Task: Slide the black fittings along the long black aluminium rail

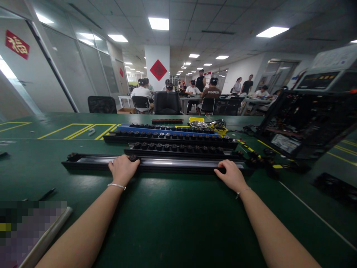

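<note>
My left hand (123,169) lies over a long black rail (178,163) that stretches crosswise before me on the green table (178,219). A small black piece (133,158) shows beside my left thumb, partly covered; my fingers bend over the rail, their tips out of sight on its far side, so I cannot tell whether they pinch that piece or merely rest there. My right hand (231,175) is on the same rail, farther right, thumb and forefinger parted with a dark gap between them. The other fingers hide behind these, and I cannot tell whether any of them grips the wall.

The rail's shiny channel is bare between my hands. Another black piece (73,156) sits at its left end; the right end, past my hand, melts into dark clutter (260,160) I can't sort out.

Just beyond lies a shorter rail (173,152) with a row of black pieces, its lower edge masked by mine. A longer black rail (167,140) and a blue rail (134,129) follow, each overlapping the next. To the right, the inside of an open computer case (304,123) is too dark to read. At lower left, a blocky blur covers most of a pale-edged object (46,238), cut off by the frame.
</note>
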